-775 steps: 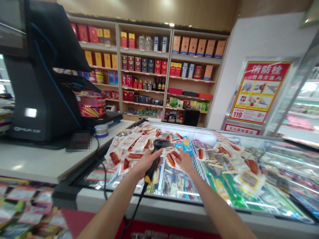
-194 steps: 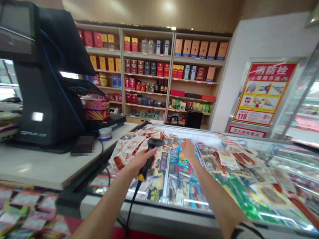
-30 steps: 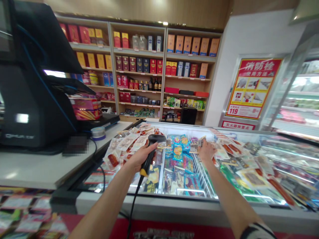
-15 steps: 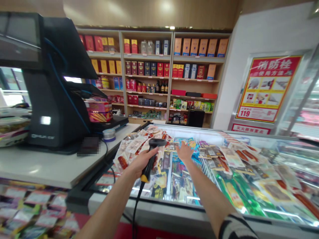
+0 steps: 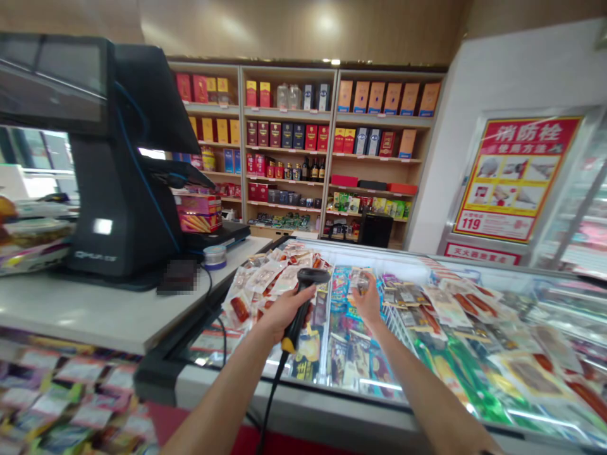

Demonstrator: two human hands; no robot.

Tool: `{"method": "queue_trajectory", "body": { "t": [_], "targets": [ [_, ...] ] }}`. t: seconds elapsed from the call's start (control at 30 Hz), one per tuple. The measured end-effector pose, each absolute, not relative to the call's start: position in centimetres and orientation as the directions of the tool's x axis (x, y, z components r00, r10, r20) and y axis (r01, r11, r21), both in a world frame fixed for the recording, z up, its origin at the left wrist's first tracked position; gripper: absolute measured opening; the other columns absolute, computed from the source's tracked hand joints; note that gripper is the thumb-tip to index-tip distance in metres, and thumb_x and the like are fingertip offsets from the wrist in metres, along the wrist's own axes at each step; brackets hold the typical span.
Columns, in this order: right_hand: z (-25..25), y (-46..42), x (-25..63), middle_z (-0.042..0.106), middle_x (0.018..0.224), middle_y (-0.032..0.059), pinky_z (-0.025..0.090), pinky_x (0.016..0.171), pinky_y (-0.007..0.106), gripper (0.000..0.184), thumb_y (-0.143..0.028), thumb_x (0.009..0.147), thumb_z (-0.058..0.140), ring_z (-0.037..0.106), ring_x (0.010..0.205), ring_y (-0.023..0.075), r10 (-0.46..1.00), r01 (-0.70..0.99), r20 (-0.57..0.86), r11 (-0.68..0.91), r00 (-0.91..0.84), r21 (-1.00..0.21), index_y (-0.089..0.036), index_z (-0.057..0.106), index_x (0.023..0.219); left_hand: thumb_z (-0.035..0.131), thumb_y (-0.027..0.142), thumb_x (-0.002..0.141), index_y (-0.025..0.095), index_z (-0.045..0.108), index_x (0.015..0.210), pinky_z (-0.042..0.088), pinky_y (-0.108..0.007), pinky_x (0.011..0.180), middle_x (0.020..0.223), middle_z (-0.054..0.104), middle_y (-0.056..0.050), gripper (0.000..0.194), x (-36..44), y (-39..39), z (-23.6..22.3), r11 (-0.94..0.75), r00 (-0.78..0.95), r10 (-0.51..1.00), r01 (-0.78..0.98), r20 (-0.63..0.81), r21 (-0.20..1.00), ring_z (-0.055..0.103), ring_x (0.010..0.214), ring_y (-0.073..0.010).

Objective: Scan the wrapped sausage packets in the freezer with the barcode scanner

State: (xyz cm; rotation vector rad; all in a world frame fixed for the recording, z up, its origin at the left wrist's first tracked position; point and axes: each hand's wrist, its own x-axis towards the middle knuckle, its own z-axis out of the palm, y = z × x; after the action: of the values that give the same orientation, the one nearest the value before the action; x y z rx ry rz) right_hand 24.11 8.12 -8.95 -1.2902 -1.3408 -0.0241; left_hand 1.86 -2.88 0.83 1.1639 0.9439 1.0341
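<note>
My left hand (image 5: 281,311) is wrapped round the grip of a black barcode scanner (image 5: 307,292) with a yellow base, its cable hanging down toward the counter edge. The scanner head points across the glass lid of a chest freezer (image 5: 474,270). My right hand (image 5: 367,302) is raised just right of the scanner head, fingers pinched on a small clear snack packet (image 5: 362,282). A pile of sausage snack packets (image 5: 265,281) lies on the glass to the left. More packets (image 5: 441,303) are spread on the right.
A black point-of-sale terminal (image 5: 114,164) stands on the white counter (image 5: 85,313) to the left, with a small round tin (image 5: 214,256) beside it. Shelves of boxed goods (image 5: 303,136) fill the back wall. A red fire-hydrant poster (image 5: 515,177) hangs at right.
My right hand drew back from the packets on the right side of the glass and now holds a small packet up beside the scanner head. The left hand kept the scanner in place.
</note>
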Motion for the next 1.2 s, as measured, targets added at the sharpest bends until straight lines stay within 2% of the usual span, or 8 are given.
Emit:
{"method": "queue_trajectory", "body": {
  "t": [0.17, 0.33, 0.6, 0.83, 1.2],
  "targets": [
    [-8.7, 5.9, 25.0, 0.056, 0.101, 0.0091, 0.044, 0.074, 0.031, 0.053, -0.029, 0.067, 0.051, 0.056, 0.081, 0.0160, 0.596, 0.561, 0.738, 0.510, 0.316, -0.652, -0.015, 0.037, 0.117, 0.057, 0.045, 0.066, 0.015, 0.047, 0.069, 0.033, -0.018, 0.036, 0.050, 0.050, 0.003, 0.032, 3.5, -3.7, 1.6, 0.084, 0.335, 0.942, -0.150, -0.029, 0.985, 0.044, 0.039, -0.0064],
    [-8.1, 4.5, 24.9, 0.055, 0.102, 0.0086, 0.044, 0.076, 0.032, 0.052, -0.030, 0.069, 0.052, 0.055, 0.083, 0.0158, 0.552, 0.575, 0.786, 0.559, 0.279, -0.597, -0.017, 0.037, 0.116, 0.056, 0.046, 0.067, 0.015, 0.048, 0.066, 0.034, -0.018, 0.037, 0.051, 0.050, 0.003, 0.032, 4.5, -4.3, 2.1, 0.084, 0.347, 0.937, -0.142, -0.031, 0.986, 0.044, 0.039, -0.0056],
    [-7.8, 3.6, 25.8, 0.054, 0.104, 0.0088, 0.046, 0.074, 0.031, 0.049, -0.029, 0.069, 0.052, 0.055, 0.084, 0.0159, 0.527, 0.594, 0.796, 0.551, 0.297, -0.586, -0.017, 0.039, 0.115, 0.057, 0.047, 0.065, 0.015, 0.047, 0.066, 0.035, -0.019, 0.037, 0.051, 0.049, 0.003, 0.034, 5.8, -4.2, 2.4, 0.060, 0.375, 0.927, -0.145, -0.001, 0.988, 0.045, 0.039, -0.0067],
    [-7.8, 3.1, 27.0, 0.051, 0.108, 0.0104, 0.041, 0.084, 0.037, 0.047, -0.028, 0.070, 0.051, 0.049, 0.099, 0.0200, 0.441, 0.712, 0.861, 0.518, 0.253, -0.474, -0.017, 0.040, 0.114, 0.058, 0.046, 0.065, 0.015, 0.048, 0.070, 0.035, -0.019, 0.036, 0.054, 0.051, 0.002, 0.033, 6.9, -3.7, 2.4, 0.079, 0.362, 0.932, -0.176, -0.011, 0.981, 0.046, 0.038, -0.0067],
    [-8.1, 3.4, 29.5, 0.052, 0.104, 0.0105, 0.039, 0.083, 0.041, 0.047, -0.034, 0.073, 0.047, 0.048, 0.097, 0.0223, 0.431, 0.813, 0.871, 0.404, 0.235, -0.419, -0.016, 0.040, 0.115, 0.057, 0.044, 0.067, 0.015, 0.047, 0.069, 0.035, -0.018, 0.035, 0.053, 0.050, 0.002, 0.031, 8.2, -3.3, 1.9, 0.132, 0.442, 0.896, -0.181, -0.039, 0.975, 0.046, 0.039, -0.0069]
  ]
}}
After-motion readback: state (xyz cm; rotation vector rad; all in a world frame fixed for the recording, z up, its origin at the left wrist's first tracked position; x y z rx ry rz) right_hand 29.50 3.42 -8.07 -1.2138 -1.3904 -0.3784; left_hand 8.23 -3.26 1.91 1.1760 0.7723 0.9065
